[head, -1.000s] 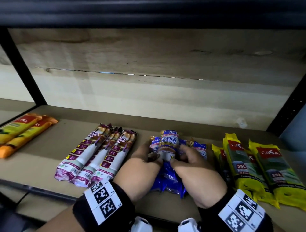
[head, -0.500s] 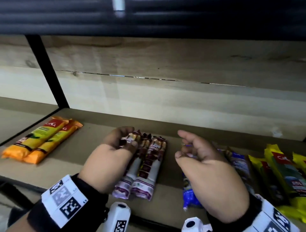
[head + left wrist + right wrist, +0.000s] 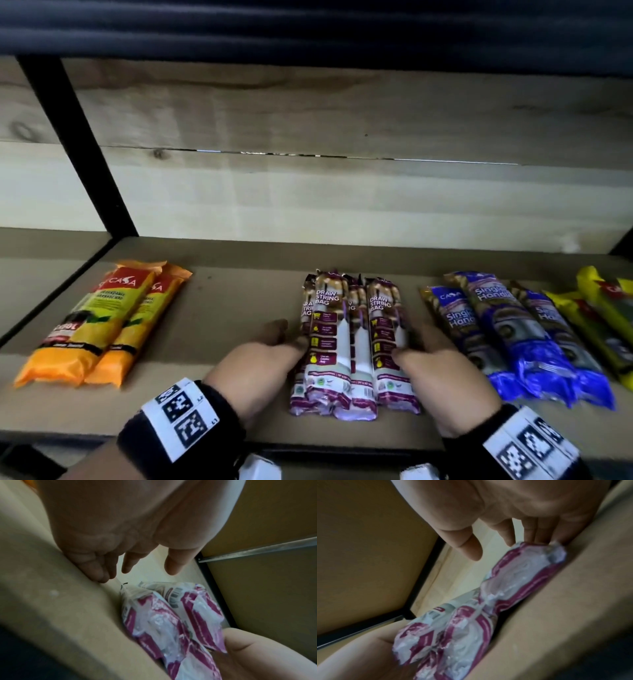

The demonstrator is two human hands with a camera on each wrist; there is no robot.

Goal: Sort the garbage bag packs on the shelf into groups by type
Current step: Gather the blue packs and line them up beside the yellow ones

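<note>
Two open-fingered hands, left (image 3: 260, 368) and right (image 3: 442, 373), flat against either side of the drawstring packs (image 3: 352, 342) between them.

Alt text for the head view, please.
Both hands, left hand and right hand, press straight fingers against the sides of the purple drawstring packs on the shelf; orange packs lie left, blue packs right.

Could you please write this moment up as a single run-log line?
stage: squaring group | left hand: open, against left side of purple draw-string packs | right hand: open, against right side | orange, blue groups untouched
</note>
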